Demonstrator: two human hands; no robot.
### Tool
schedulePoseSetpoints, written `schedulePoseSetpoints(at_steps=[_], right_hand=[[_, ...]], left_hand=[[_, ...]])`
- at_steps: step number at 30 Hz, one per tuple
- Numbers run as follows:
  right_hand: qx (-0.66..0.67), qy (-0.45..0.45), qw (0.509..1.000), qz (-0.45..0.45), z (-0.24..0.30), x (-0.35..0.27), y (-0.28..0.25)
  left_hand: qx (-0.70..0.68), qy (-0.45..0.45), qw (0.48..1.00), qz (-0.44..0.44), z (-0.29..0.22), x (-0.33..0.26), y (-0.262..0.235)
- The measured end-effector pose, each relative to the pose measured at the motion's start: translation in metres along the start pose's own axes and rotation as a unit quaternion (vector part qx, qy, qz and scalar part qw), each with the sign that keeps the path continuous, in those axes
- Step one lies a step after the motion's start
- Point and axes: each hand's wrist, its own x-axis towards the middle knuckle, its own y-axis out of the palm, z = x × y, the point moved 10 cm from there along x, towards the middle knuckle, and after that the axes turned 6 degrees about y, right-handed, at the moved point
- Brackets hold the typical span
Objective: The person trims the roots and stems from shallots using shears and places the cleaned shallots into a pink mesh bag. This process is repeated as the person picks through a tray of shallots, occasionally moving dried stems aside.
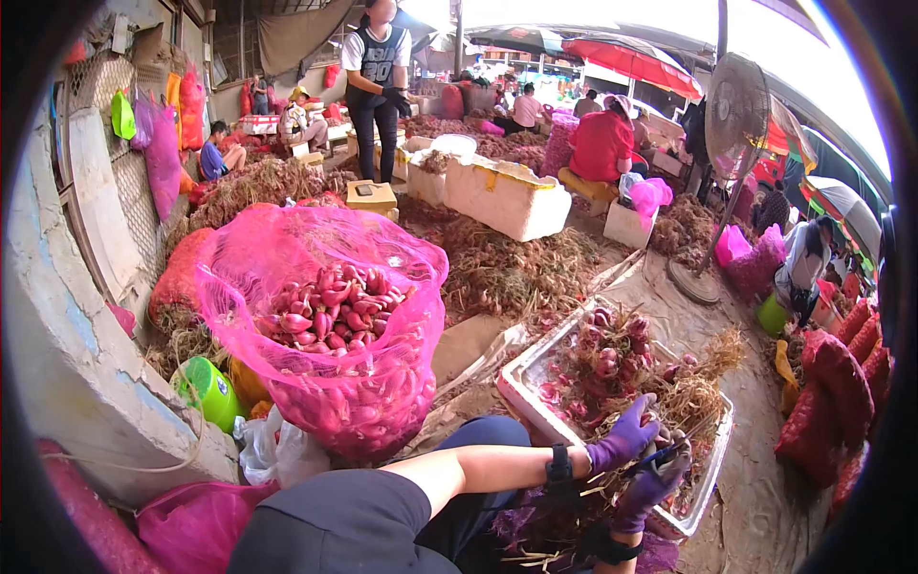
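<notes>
Over a white foam tray (pixel 521 394) are my two purple-gloved hands. My left hand (pixel 622 440) is closed around a small bunch of shallots, partly hidden by its fingers. Just below it, my right hand (pixel 652 490) grips what looks like a pair of dark-handled scissors (pixel 658 456), close against the left fingers. Red shallots (pixel 612 352) with roots and stems lie in the tray's far part, and dry straw-coloured stalks (pixel 706 392) heap along its right side. Left of the tray stands a large pink mesh bag (pixel 359 407) filled with loose shallots.
A green container (pixel 212 392) and a white plastic bag (pixel 277 448) sit by the concrete wall at left. Heaped shallots (pixel 512 273) and a white foam box (pixel 507 196) lie ahead. At right are a standing fan (pixel 736 110) and filled red sacks (pixel 824 407). Other people work farther back.
</notes>
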Motion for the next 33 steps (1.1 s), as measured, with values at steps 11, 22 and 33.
schedulePoseSetpoints(at_steps=[11, 22, 33], right_hand=[[0.101, 0.076, 0.992, 0.024, 0.017, -0.005, -0.003], [-0.066, -0.063, 0.993, -0.072, 0.029, 0.001, -0.008], [-0.086, -0.036, 0.994, -0.057, 0.022, 0.005, -0.012]], left_hand=[[-0.093, 0.012, 0.989, 0.112, 0.028, 0.001, 0.019], [0.199, 0.039, 0.973, 0.111, -0.009, -0.007, 0.006], [0.241, 0.091, 0.96, 0.111, -0.025, -0.009, 0.008]])
